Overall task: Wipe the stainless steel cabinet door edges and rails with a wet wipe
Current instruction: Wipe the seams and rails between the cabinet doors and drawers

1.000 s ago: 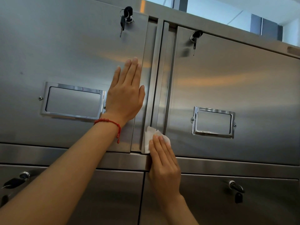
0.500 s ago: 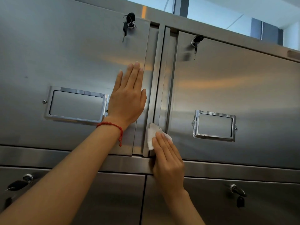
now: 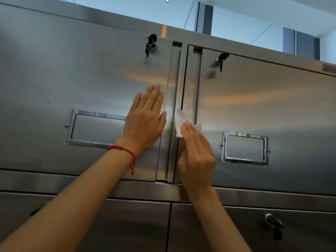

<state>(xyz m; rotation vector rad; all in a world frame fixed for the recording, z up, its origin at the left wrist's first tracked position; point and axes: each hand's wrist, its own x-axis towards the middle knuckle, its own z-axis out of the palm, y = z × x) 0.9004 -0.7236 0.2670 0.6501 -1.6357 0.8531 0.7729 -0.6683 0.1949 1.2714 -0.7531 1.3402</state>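
Two stainless steel upper cabinet doors meet at a vertical rail (image 3: 181,79) in the middle of the head view. My left hand (image 3: 145,120) lies flat with straight fingers on the left door (image 3: 72,73), next to its right edge. My right hand (image 3: 195,153) presses a white wet wipe (image 3: 179,122) against the vertical rail, about halfway up the doors. The wipe sticks out above and left of my fingertips. The right door (image 3: 272,99) is beside that hand.
Keys hang from locks at the top of the left door (image 3: 151,44) and the right door (image 3: 221,59). Each door carries a framed label holder (image 3: 244,148). A horizontal rail (image 3: 72,182) runs below, with lower doors and their locks (image 3: 272,220) underneath.
My right hand has slid the wipe upward along the vertical rail from near the doors' bottom edge to about mid-height. My left hand stays flat on the left door.
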